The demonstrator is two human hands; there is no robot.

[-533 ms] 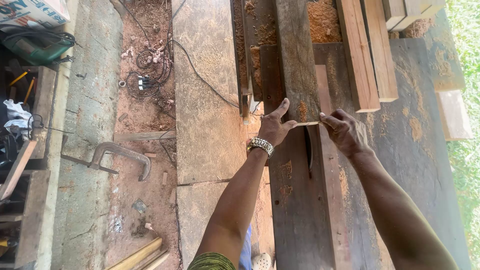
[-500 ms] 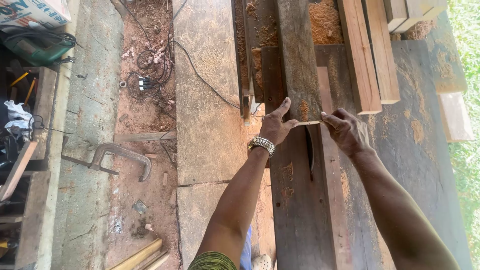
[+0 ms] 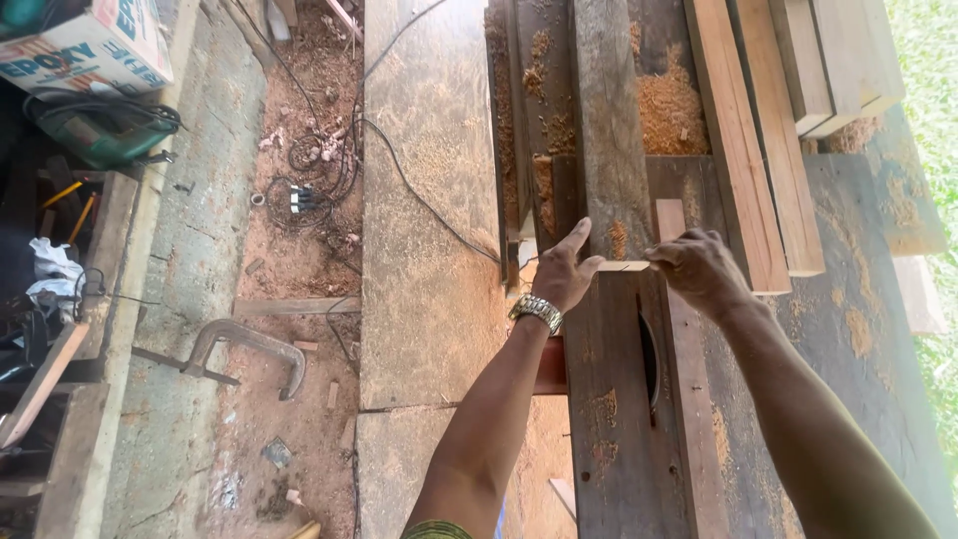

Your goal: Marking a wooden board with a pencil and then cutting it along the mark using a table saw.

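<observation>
Fingertips of the left hand [image 3: 561,271] and right hand [image 3: 699,268] pinch shut on a short pale wooden strip [image 3: 623,266] stretched between them, just beyond the saw-blade slot [image 3: 649,359], where a slip could risk cuts.

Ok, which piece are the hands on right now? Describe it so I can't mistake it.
Start at the dark weathered plank running down the middle of the saw bench. Across it, just above the blade slot, the left hand and right hand pinch a small wooden strip between them. It is pale, thin and short, lying crosswise, unlike the long boards to its right.
</observation>
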